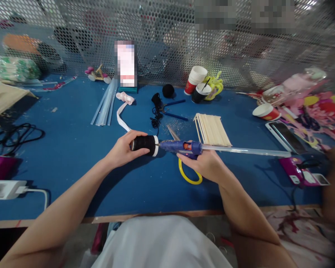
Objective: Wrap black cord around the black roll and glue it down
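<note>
Spanning most of the view, one blue bench (72, 130) is backed by a perforated metal screen (162, 48). At the middle, one blue hot-glue gun (178, 146) is gripped by the right hand (209, 163), with one long clear glue stick (248, 150) seated in its rear. Just beyond, one pale panel of wooden sticks (213, 128) is laid flat. Two phones can be counted: one upright phone (126, 63) is stood before the screen, and one flat phone (286, 137) is laid at the right. One pair of yellow-handled scissors (192, 182) is partly covered by the gun and right hand; one pair of blue-handled pliers (176, 116) is placed farther back. One black-wrapped cylinder (143, 145) is held on its side by the left hand (127, 147), thumb and fingers closed around it, near the bench's centre; the gun's nozzle is aimed at its white right-hand rim, though contact cannot be confirmed. One tipped red-and-white paper cup (265, 111) and one black cup (201, 93) are seen. Smallest, one black pompom (168, 90) is set near the screen.
</note>
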A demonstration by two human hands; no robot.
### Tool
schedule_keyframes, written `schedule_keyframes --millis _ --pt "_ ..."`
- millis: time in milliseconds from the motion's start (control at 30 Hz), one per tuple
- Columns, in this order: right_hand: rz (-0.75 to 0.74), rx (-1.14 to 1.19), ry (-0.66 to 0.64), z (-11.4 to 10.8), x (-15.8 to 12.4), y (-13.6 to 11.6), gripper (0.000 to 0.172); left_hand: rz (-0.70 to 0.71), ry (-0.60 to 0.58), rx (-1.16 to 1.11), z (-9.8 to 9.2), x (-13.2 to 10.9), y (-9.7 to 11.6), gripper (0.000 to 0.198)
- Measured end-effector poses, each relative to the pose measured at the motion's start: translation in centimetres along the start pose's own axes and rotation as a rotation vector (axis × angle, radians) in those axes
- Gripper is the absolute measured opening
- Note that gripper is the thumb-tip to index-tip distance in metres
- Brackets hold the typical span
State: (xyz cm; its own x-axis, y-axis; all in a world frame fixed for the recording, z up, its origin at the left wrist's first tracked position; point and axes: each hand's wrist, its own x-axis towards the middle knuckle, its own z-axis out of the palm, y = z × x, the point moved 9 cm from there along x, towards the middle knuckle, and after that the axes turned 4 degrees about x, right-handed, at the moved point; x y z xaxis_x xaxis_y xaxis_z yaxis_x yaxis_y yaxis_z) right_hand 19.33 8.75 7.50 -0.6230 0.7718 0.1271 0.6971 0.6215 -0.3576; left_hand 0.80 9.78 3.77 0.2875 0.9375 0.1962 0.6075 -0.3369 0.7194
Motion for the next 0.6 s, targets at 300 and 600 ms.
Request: schedule_keyframes --millis 300,600 --pt "-0.028 -0.038 0.034 -0.1 -0.1 -0.3 0.029 0.048 -0.012 0.000 0.1 0.0 0.4 0.044" --pt "-0.177 -0.191 0.123 -0.9 -0.5 -1.9 0.029 0.073 -0.005 0.010 -0.1 0.0 0.7 0.044"
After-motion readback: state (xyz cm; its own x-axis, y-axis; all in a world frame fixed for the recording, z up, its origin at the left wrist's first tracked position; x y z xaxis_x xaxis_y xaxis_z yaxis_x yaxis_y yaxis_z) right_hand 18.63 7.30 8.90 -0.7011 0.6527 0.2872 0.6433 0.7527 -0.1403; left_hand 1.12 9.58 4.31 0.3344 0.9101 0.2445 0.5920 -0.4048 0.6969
